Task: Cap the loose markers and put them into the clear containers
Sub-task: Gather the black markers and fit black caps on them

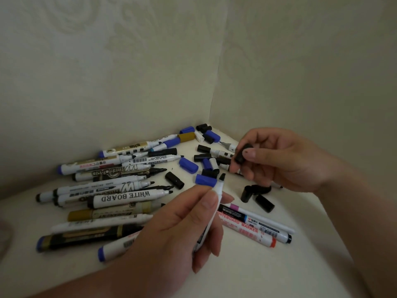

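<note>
Now, over cream corner surface (283,267), left hand (171,231) grips marker (219,191), right hand (285,162) pinches cap (241,155).

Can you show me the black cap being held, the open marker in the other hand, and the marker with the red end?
black cap (241,155), head view, side wall.
open marker (219,189), head view, white barrel below tip.
red-ended marker (247,230), head view, printed barrel.

marker pile (124,197) crowds left, loose caps (189,164) fill corner between walls (300,82); open surface (279,274) front right.
</note>
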{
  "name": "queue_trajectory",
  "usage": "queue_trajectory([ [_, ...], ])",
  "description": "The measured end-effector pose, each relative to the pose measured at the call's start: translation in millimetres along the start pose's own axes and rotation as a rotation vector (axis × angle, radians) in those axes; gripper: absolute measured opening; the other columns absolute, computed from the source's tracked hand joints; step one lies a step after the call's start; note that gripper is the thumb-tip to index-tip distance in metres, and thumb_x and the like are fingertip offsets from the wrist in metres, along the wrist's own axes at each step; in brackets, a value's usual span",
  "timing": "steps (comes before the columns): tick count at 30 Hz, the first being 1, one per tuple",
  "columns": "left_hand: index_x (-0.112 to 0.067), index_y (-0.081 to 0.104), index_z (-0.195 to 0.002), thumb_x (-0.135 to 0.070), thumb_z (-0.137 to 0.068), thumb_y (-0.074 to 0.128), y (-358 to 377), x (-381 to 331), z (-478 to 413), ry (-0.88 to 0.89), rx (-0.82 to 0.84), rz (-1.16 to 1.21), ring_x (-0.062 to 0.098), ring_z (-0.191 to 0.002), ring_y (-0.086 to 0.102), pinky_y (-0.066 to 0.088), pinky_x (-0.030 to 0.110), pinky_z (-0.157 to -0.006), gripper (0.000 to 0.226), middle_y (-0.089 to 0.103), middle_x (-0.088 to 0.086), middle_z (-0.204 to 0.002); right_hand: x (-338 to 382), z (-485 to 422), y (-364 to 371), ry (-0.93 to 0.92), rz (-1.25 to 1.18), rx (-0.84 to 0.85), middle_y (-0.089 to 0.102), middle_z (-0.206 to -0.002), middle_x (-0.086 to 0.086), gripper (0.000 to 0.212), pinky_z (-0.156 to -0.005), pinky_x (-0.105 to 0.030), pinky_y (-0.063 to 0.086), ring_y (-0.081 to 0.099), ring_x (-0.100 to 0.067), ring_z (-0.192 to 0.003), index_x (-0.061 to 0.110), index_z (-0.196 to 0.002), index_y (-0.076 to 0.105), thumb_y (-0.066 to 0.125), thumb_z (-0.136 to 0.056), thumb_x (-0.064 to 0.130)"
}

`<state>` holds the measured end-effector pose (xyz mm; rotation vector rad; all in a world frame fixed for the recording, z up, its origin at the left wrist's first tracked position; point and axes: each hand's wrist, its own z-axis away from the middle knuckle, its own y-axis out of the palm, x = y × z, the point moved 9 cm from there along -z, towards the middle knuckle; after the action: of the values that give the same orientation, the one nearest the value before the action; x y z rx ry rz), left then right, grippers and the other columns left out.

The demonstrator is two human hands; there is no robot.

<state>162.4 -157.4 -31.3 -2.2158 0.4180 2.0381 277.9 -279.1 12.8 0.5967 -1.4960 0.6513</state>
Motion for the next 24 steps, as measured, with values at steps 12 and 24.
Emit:
queue_trajectory([
  [12, -0.031, 0.07, -0.094, -0.059, -0.086, 0.048, -1, 0, -1, 0.0, -0.011, 0.048, 0.015, -0.045, 0.044, 0.038, 0.027, -0.043, 0.037, 0.06, 0.002, -0.062, 6, -3, 44, -0.057, -0.398, 0.338, 0.06, -0.091, -0.025, 0.015, -0.063, -0.029, 0.051, 0.056, -0.02, -0.068, 0.005, -0.096, 0.067, 0.076, -0.084, 0.001],
  [24, -0.03, 0.071, -0.095, -0.06, -0.089, 0.055, 0, 0, 0, 0.007, 0.012, 0.072, 0.016, -0.047, 0.045, 0.039, 0.027, -0.045, 0.034, 0.06, 0.005, -0.065, -1, -3, 34, -0.049, 0.035, 0.216, 0.072, -0.08, -0.021, 0.02, -0.053, -0.03, 0.059, 0.068, -0.021, -0.053, 0.0, -0.094, 0.07, 0.079, -0.082, 0.012],
])
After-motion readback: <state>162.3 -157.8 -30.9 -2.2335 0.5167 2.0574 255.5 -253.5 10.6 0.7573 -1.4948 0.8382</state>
